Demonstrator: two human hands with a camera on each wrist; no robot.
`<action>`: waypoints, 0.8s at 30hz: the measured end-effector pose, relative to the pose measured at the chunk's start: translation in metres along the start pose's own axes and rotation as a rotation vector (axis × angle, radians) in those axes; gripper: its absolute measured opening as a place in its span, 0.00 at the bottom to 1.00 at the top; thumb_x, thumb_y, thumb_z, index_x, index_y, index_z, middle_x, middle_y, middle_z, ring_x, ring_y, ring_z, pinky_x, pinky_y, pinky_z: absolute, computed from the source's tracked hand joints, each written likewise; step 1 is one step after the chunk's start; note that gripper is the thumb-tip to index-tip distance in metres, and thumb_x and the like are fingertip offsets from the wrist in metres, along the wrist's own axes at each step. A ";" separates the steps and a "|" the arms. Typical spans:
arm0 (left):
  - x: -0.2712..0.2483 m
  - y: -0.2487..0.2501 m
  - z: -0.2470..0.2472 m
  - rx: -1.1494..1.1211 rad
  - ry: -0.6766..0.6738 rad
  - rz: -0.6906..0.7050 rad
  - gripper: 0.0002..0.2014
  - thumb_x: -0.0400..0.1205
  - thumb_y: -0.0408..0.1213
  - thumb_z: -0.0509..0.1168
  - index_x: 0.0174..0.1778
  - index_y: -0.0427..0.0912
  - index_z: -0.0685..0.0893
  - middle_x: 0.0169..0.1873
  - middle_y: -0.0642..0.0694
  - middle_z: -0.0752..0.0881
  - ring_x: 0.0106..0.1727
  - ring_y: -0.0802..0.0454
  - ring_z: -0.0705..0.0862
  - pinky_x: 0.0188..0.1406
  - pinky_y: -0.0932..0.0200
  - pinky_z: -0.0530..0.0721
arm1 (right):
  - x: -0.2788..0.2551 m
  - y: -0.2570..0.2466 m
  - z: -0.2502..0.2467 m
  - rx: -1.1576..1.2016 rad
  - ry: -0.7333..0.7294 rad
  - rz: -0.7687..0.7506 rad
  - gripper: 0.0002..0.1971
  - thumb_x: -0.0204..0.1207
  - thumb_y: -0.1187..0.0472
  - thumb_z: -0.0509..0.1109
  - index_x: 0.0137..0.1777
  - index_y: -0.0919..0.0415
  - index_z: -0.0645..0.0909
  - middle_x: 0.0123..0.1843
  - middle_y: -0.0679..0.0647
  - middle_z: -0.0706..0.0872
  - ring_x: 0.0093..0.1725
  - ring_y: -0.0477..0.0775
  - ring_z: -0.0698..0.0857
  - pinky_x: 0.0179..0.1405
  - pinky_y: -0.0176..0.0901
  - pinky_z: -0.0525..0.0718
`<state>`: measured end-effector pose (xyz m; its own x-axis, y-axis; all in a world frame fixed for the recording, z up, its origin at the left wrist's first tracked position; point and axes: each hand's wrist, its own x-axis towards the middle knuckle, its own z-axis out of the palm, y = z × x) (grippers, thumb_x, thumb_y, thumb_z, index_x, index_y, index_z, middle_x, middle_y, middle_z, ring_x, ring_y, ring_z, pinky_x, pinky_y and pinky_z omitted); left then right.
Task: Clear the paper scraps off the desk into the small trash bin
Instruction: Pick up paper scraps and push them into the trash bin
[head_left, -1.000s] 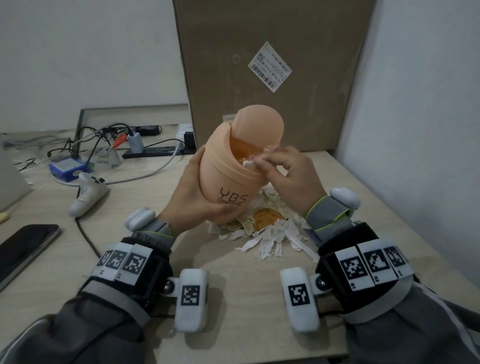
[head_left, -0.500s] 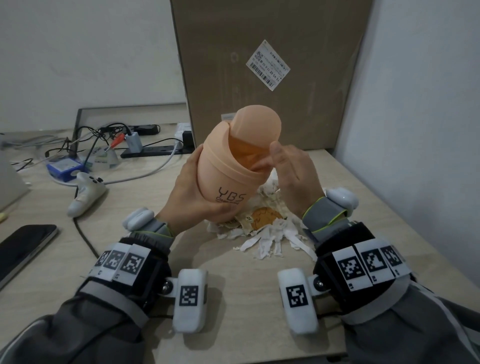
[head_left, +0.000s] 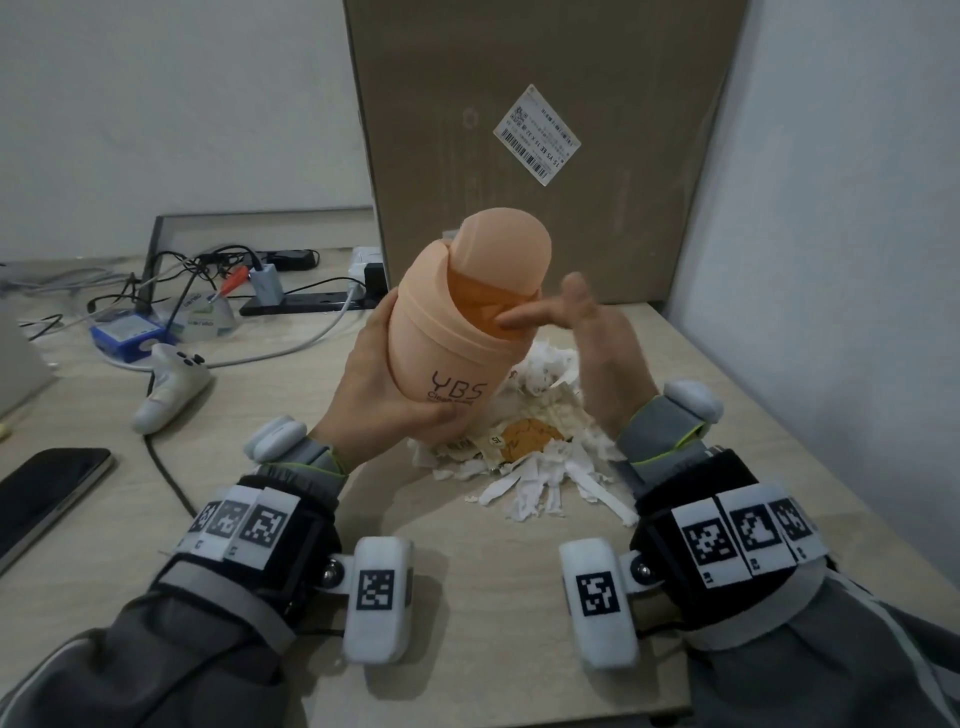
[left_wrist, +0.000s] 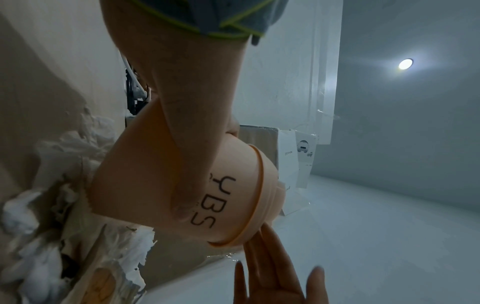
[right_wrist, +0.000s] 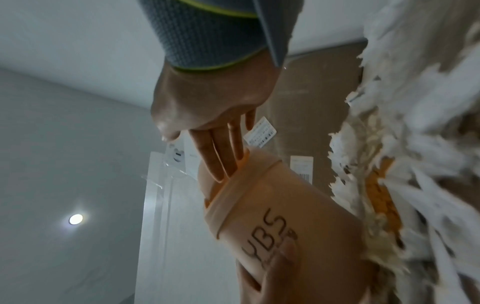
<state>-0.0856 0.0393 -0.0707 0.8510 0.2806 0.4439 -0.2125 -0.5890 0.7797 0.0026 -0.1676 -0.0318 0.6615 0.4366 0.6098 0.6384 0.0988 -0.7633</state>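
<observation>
Above desk (head_left: 467, 597) scraps (head_left: 540, 483), left hand (head_left: 374, 395) grips tilted bin (head_left: 457, 332); right hand (head_left: 597, 353), fingers straight, touches its opening.

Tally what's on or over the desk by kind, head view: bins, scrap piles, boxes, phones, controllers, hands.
Peach trash bin: 1
Paper scrap pile: 1 (pieces too many to count)
Cardboard box: 1
Phone: 1
White controller: 1
Hands: 2, left hand and right hand
Total: 7
</observation>
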 end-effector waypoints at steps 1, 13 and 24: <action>0.000 -0.001 -0.001 -0.023 0.013 -0.007 0.60 0.53 0.57 0.81 0.79 0.72 0.53 0.72 0.61 0.71 0.74 0.57 0.76 0.72 0.47 0.83 | 0.002 -0.001 -0.007 0.010 0.075 0.015 0.35 0.86 0.49 0.41 0.44 0.62 0.90 0.45 0.48 0.91 0.50 0.34 0.85 0.60 0.22 0.70; 0.004 -0.007 -0.001 -0.222 0.174 -0.097 0.65 0.55 0.43 0.88 0.85 0.59 0.55 0.72 0.52 0.76 0.66 0.62 0.80 0.51 0.61 0.84 | -0.003 0.026 -0.105 -0.102 -0.156 0.806 0.37 0.80 0.34 0.43 0.35 0.62 0.82 0.29 0.57 0.84 0.19 0.46 0.78 0.14 0.30 0.62; 0.005 -0.012 -0.003 -0.191 0.189 -0.120 0.68 0.55 0.43 0.91 0.87 0.58 0.55 0.74 0.50 0.74 0.65 0.64 0.78 0.51 0.58 0.84 | -0.029 0.031 -0.091 -0.236 -0.644 0.948 0.29 0.79 0.36 0.54 0.52 0.61 0.83 0.37 0.57 0.84 0.33 0.54 0.85 0.32 0.39 0.82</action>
<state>-0.0803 0.0500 -0.0766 0.7749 0.4859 0.4042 -0.2179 -0.3950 0.8925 0.0390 -0.2584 -0.0539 0.6337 0.6255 -0.4553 0.0984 -0.6489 -0.7545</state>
